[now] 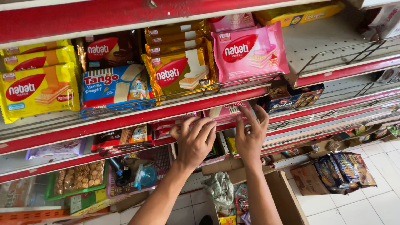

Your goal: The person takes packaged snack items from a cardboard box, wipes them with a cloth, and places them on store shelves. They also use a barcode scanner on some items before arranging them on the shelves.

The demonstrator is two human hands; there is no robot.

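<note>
While both arms reach up from 6 o'clock, these lines give the scene:

Left hand: the left hand lies palm-forward at the red front edge of the second shelf, fingers curled over a dark red wafer packet; whether it grips or only touches the packet cannot be told.

Right hand: the right hand is at 3 o'clock of the left one, just beside it, fingers spread and raised onto a pink wafer packet, fingertips touching its lower edge; a firm grasp cannot be told.

Pink wafer packet: it lies on the second shelf, half hidden under the red rail, at 12 o'clock of the right hand and at 1 o'clock of the left.

Top shelf: behind a wire rail stand a large pink wafer bag, a gold wafer bag, a blue and white wafer bag and a yellow wafer bag, running from 1 o'clock round to 10 o'clock of the hands.

Blue box: on the second shelf at 2 o'clock of the right hand, near it.

Lower down: a pink basket at 8 o'clock of the left hand; a tray of round biscuits further toward 9 o'clock.

Floor: white tiles at 4 o'clock, with a cardboard box bearing dark snack bags.
</note>
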